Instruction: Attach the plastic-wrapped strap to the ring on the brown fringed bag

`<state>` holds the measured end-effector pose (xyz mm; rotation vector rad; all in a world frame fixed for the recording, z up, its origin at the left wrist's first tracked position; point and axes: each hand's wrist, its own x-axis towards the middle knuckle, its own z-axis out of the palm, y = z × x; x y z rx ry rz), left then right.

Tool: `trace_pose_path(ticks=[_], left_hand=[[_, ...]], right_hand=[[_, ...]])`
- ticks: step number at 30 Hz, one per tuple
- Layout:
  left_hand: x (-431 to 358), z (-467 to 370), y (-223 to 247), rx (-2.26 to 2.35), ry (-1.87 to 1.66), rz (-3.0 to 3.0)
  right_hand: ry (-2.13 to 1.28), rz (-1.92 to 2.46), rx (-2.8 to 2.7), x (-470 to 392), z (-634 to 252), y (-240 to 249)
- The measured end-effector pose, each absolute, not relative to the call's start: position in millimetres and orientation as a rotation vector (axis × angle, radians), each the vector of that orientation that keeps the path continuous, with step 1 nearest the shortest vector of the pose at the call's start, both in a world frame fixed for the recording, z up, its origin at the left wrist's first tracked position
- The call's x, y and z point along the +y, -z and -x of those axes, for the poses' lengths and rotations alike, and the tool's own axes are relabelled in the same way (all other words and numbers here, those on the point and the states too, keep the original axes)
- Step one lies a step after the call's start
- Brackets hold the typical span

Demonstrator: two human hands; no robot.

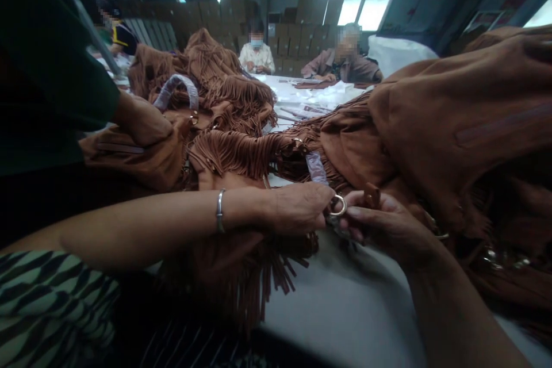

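Observation:
My left hand (299,207), with a silver bracelet at its wrist, is closed in a pinch at the left side of a gold-coloured metal ring (338,205). Facing it, my right hand (383,221) is closed too, its thumb against the ring's right side. A short brown strap end (371,195) sticks up from between its fingers. Just behind my left hand rises a plastic-wrapped handle (317,168) of a brown fringed bag (237,152). Some plastic wrap hangs under the ring. My fingers hide how ring and strap join.
Brown fringed bags heap at the right (452,109) and behind at the left (207,69). At left, a co-worker's hand (144,118) rests on another brown bag (133,152). People sit across the white table (345,299); cartons (288,40) stack behind them.

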<state>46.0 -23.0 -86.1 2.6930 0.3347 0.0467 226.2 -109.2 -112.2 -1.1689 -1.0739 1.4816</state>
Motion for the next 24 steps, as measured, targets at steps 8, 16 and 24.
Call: trace_pose_path(ticks=[8, 16, 24], left_hand=[[-20.8, -39.7, 77.8, 0.340, 0.013, -2.934], [-44.1, -31.5, 85.5, 0.818, -0.159, -2.886], [-29.4, -38.3, 108.1, 0.676, -0.211, -2.901]], right_hand=[[-1.405, 1.227, -0.809, -103.8, -196.4, 112.2], [-1.256, 1.176, -0.758, -106.1, -177.5, 113.1], [-1.159, 1.426, -1.119, -108.0, -204.1, 107.1]])
